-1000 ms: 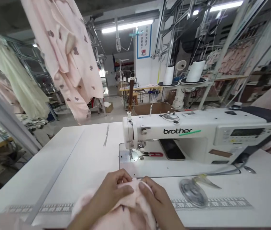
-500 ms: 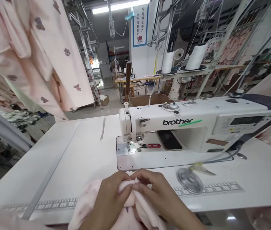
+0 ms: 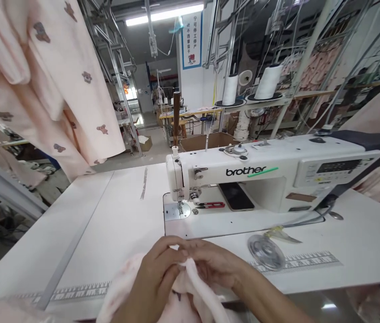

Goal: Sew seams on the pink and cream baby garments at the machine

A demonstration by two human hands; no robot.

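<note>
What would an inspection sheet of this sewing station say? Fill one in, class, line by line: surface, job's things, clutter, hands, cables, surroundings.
Surface: white table with printed ruler strips along its near edge.
Job's things: pink fabric bunched at the near edge, in front of the sewing machine.
Clutter: red thread snips and a dark phone on the machine bed; clear disc on the table.
Hands: left hand and right hand both pinch the fabric's top edge, fingertips meeting.
Cables: grey cable curves from the machine's right end.
Surroundings: hanging pink garments, thread cones, metal racks.
</note>
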